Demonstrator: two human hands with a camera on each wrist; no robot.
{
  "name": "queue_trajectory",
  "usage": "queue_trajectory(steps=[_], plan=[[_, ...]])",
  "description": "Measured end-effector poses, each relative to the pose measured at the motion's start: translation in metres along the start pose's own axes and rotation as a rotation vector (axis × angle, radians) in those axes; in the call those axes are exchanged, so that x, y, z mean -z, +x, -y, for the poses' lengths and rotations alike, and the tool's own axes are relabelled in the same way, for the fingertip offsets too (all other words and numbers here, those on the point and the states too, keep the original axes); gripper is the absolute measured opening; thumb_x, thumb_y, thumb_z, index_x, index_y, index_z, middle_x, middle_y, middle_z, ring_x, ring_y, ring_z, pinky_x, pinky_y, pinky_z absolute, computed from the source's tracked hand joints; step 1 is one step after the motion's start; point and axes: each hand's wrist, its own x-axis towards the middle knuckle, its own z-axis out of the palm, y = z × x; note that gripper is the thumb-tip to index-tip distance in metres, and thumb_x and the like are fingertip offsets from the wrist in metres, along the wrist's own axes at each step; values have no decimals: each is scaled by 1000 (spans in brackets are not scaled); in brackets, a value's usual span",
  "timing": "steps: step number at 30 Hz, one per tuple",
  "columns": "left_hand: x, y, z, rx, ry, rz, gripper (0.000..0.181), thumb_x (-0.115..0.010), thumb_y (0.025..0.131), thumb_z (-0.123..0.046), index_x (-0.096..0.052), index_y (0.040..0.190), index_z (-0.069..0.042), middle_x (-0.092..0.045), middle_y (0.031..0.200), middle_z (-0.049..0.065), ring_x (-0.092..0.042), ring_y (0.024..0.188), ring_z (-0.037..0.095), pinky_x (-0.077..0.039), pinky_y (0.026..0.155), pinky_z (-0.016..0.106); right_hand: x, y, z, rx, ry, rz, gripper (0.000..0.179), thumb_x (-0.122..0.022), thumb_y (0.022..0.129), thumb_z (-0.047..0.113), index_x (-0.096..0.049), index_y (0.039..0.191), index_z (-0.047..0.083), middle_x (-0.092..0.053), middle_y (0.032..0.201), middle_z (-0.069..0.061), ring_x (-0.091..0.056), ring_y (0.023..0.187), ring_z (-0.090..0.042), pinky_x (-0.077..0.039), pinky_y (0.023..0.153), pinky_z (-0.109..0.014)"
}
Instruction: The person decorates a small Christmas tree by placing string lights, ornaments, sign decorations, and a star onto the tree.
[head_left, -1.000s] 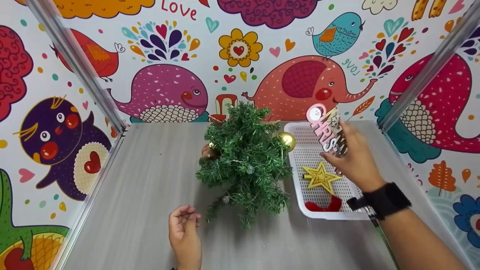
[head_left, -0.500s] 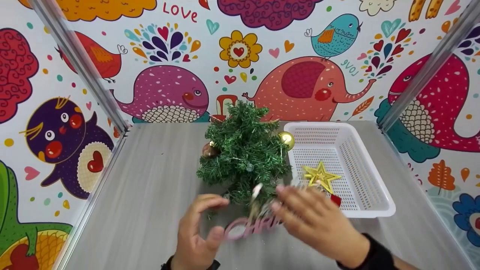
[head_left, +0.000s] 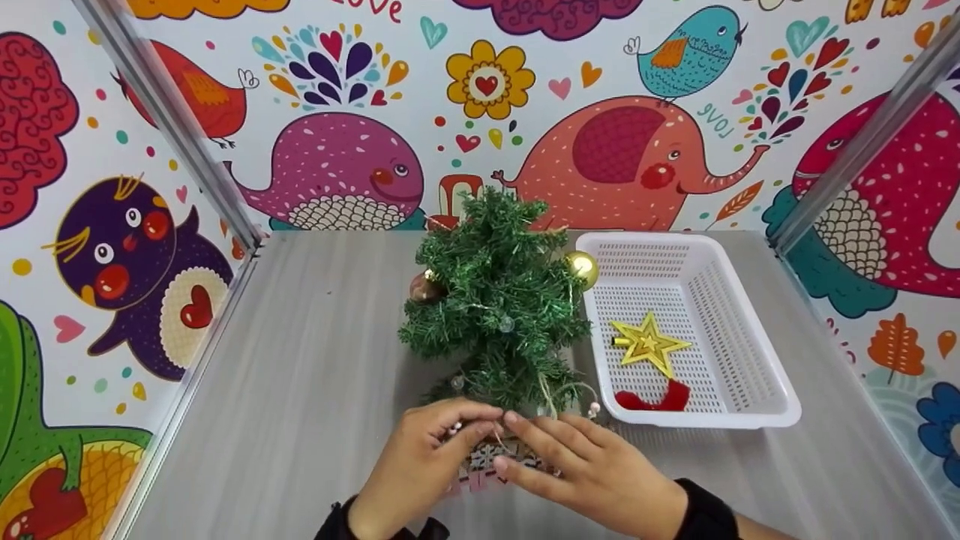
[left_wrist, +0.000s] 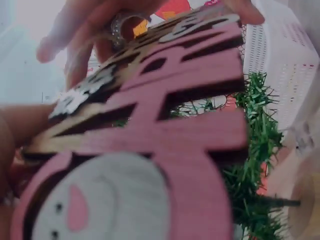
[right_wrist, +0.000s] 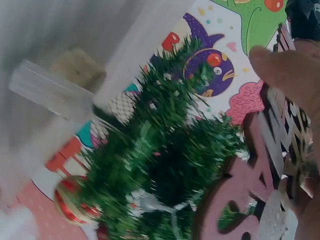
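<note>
A wooden sign [head_left: 474,480] with pink letters, a white snowflake and a smiling white face [left_wrist: 105,200] lies between both hands, low in front of the small green tree [head_left: 495,300]. My left hand [head_left: 409,469] pinches near the sign's upper edge with thumb and forefinger. From the other side my right hand [head_left: 600,469] holds the sign, its fingertips close to the left hand's. A thin cord [head_left: 580,385] with beads loops up behind the right fingers. In the right wrist view the pink letters [right_wrist: 257,137] stand near the right thumb [right_wrist: 280,67]. Fingers hide much of the sign.
On the right, a white plastic basket [head_left: 761,337] holds a gold star [head_left: 649,345] and a red, curved soft-looking piece [head_left: 660,397]. A gold ball [head_left: 583,270] and a brownish ball [head_left: 424,289] hang on the tree. Printed panels enclose the grey table.
My right hand has carried the sign from above the basket to the front of the tree. My left hand has moved right and taken hold there. The beaded cord now shows.
</note>
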Motion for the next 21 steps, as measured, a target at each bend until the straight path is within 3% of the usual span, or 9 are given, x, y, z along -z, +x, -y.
queue_trajectory(steps=[2, 5, 9, 13, 17, 21], plan=[[-2, 0, 2, -46, -20, -25, 25, -58, 106, -24, -72, 125, -16, -75, 110, 3, -71, 99, 12, -58, 86, 29, -5, -1, 1, -41, 43, -24, 50, -36, 115, 25, -32, 164, 17, -47, 160, -13, -58, 127, -18, -50, 98, -34], [-4, -2, 6, -123, -62, -21, 26, -54, 108, -12, -69, 128, -10, -72, 106, 9, -68, 89, 14, -56, 77, 28, -12, 1, 3, -94, 146, -126, 48, -46, 112, 27, -43, 156, 8, -64, 138, -10, -61, 110, -19, -52, 88, -34], [-6, -4, 11, -235, -139, 7, 30, -47, 107, 3, -64, 132, -3, -65, 103, 15, -58, 78, 19, -51, 68, 31, -13, 7, 3, -174, 346, -272, 33, -51, 109, 13, -57, 138, -2, -67, 106, -3, -60, 92, -15, -51, 80, -28], [-5, -6, 13, -293, -171, 18, 33, -43, 106, 10, -62, 133, 2, -63, 105, 17, -53, 75, 20, -47, 66, 32, -5, 13, -2, -296, 614, -303, 25, -61, 99, 0, -66, 124, 1, -68, 98, 0, -60, 87, -12, -48, 79, -23], [-1, -8, 12, -226, -123, 30, 32, -45, 108, 4, -62, 135, -2, -64, 105, 15, -57, 80, 15, -48, 71, 31, 4, 14, -8, -426, 910, -311, 41, -66, 83, -20, -68, 116, 5, -70, 96, -4, -61, 80, -11, -50, 73, -21], [-1, -7, 10, -61, 2, 81, 26, -58, 107, -21, -70, 130, -16, -64, 94, 4, -51, 72, 0, -46, 66, 20, 9, 14, -9, -506, 1131, -302, 45, -57, 87, -27, -67, 119, 3, -64, 90, -7, -53, 63, -11, -46, 57, -19]])
